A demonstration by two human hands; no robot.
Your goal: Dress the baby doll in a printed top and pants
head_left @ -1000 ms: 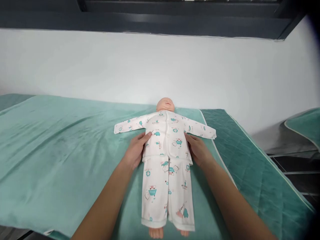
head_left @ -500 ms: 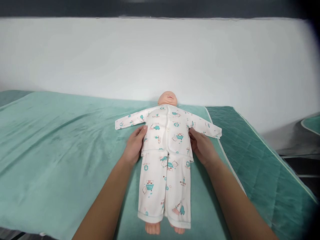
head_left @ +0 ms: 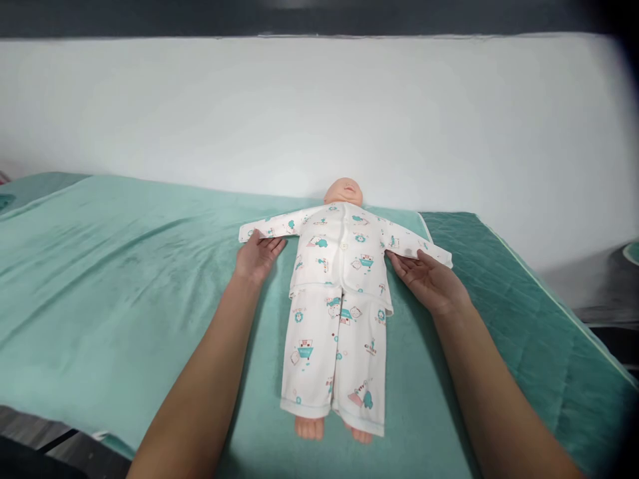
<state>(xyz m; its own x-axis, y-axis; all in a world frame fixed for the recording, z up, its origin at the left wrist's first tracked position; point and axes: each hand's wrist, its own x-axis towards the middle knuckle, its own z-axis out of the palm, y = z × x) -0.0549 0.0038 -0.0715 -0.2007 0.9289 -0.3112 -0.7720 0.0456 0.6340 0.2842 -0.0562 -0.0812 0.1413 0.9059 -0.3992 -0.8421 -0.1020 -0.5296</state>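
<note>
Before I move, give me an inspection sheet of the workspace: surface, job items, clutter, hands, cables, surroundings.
Surface: green sheet, wrinkled at left; darker quilted mat at right.
Job items: doll face up, wearing a printed shirt and trousers; sleeves spread sideways, bare feet showing.
Clutter: something red at the far left edge, too cut off to name.
Hands: left hand and right hand palm up, fingers open, each at the lower edge of the nearer sleeve.
Cables: nothing seen for certain; a thin dark strip at lower left is unclear.
Surroundings: white wall behind, dark beam above.
</note>
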